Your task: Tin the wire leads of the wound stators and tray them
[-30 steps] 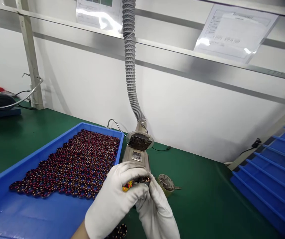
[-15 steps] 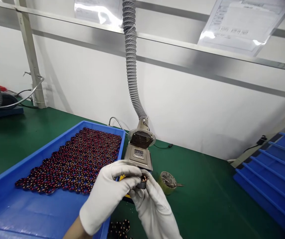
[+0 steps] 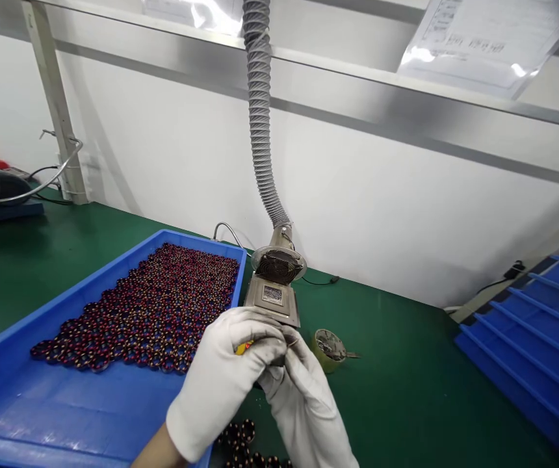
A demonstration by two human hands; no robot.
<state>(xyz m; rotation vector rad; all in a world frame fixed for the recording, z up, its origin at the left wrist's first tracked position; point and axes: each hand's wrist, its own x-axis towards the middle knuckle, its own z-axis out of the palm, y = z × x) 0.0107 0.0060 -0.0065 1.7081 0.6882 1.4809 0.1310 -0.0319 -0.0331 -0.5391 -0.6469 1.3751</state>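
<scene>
In white gloves, both my hands meet in front of a metal soldering pot. My left hand is closed, its thumb and fingertips pinching a small black ring part. From the other side my right hand grips the same ring, fingertips bent round it. Gloves cover most of the ring, so only a dark sliver shows. Rows of similar dark rings with red and copper-coloured marks fill much of a blue tray at my left. More loose rings lie on the green table below my hands.
A round hood on a grey ribbed hose hangs over the pot. Right of my hands stands a yellowish cup with a handle-like piece sticking out. Stacked blue trays occupy the right side of the green table.
My fingers have closed further over the ring, which showed its copper-coloured inside earlier and is mostly covered now. The view has shifted slightly, bringing more loose rings into sight below.
</scene>
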